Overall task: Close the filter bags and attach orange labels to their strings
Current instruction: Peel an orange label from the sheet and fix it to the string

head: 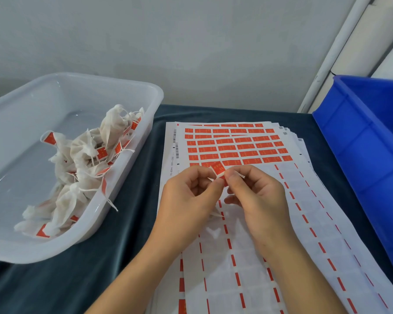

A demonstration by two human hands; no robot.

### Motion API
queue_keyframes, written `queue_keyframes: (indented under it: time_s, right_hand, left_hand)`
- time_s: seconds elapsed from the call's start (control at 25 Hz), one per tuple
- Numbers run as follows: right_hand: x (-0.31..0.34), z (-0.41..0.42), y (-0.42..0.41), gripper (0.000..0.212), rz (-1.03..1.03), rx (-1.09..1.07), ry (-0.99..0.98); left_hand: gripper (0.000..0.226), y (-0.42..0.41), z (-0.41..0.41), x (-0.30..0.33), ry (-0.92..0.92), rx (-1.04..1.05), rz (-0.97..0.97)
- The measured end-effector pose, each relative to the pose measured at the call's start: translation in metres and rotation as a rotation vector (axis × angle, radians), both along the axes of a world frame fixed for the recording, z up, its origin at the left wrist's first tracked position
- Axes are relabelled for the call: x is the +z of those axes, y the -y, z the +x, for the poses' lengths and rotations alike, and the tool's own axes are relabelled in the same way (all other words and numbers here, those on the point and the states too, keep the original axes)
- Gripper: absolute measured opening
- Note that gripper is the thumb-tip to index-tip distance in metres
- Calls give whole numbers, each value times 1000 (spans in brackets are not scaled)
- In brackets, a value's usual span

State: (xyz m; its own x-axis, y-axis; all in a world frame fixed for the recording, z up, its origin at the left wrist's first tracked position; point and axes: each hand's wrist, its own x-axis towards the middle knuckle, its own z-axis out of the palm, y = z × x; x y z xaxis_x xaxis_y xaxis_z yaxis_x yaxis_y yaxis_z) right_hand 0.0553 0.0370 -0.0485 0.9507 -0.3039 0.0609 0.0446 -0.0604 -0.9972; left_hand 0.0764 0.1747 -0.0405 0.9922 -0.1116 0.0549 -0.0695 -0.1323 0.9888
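Orange label (218, 170), small, white-edged, pinched with string between left hand (188, 198) and right hand (256, 196).

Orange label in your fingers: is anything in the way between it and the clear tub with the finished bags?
Nothing visible blocks it. The orange label, pinched by both the left hand and right hand, has only bare dark cloth between it and the clear tub.
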Motion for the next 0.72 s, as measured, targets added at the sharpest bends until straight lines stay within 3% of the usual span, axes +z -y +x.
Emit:
queue_keyframes:
  time_s: [0.12,0.2,0.36,0.72]
  right_hand:
    - [-1,0,1,9,8,-29,-12]
    - [-1,0,2,9,18,-39,-22]
    - [-1,1,3,11,21,-26,-30]
    - [3,-1,1,16,31,9,11]
  left_hand:
    - [18,0,-1,1,20,36,-14]
    - [22,-2,-3,1,131,51,2]
    - [17,0,-8,-1,334,51,127]
    - [17,1,-6,-2,424,138,209]
